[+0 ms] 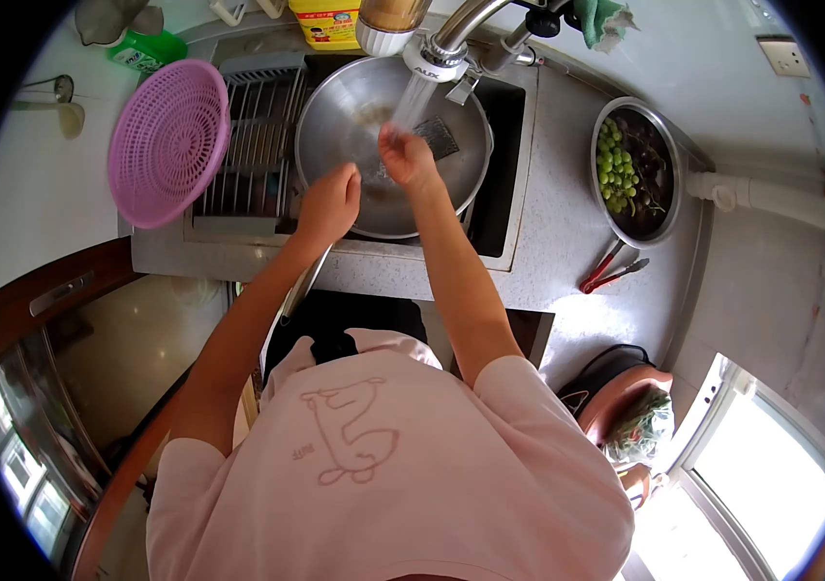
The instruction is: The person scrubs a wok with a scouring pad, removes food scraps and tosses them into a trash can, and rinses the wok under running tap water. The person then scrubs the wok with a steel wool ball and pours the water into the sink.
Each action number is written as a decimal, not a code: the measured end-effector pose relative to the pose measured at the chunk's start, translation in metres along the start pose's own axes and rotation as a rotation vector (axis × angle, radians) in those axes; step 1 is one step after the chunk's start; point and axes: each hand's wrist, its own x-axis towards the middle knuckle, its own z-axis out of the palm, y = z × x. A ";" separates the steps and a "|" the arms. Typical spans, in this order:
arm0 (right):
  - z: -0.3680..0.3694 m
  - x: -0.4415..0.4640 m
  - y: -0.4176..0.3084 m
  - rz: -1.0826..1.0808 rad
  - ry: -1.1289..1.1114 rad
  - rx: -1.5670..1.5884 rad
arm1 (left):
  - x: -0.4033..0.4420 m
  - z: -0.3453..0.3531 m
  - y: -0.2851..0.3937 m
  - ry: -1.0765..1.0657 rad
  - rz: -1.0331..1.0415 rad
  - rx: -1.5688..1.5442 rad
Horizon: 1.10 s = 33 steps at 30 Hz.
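A wide metal pan [383, 208] sits over the sink beneath the faucet [435, 60], and water runs down into it. My right hand [408, 160] is in the stream above the pan, fingers curled together and partly blurred; anything within them is too small to make out. Over the pan's left rim, my left hand [330, 201] is closed like a fist, and its grip is hidden from view. A dark, textured square piece [438, 137] lies in the pan just right of my right hand.
A pink colander [170, 145] leans at the left by a metal dish rack [256, 145]. At the right are a metal bowl [675, 165] of green and dark grapes and red-handled tongs [609, 271]. A yellow container [325, 21] stands behind the sink.
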 end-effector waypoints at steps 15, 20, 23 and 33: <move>0.016 -0.077 0.001 -0.396 0.050 -0.480 | 0.111 0.101 -0.010 -0.178 -0.848 -1.716; 0.017 -0.090 -0.023 -0.289 0.036 -0.519 | 0.102 0.114 -0.055 -0.353 -0.664 -1.883; 0.027 -0.096 -0.049 -0.318 0.098 -0.626 | 0.099 0.093 -0.031 -0.072 -0.967 -1.646; 0.080 -0.073 -0.202 -0.797 0.071 -0.630 | 0.055 0.059 -0.037 -0.043 -0.988 -1.343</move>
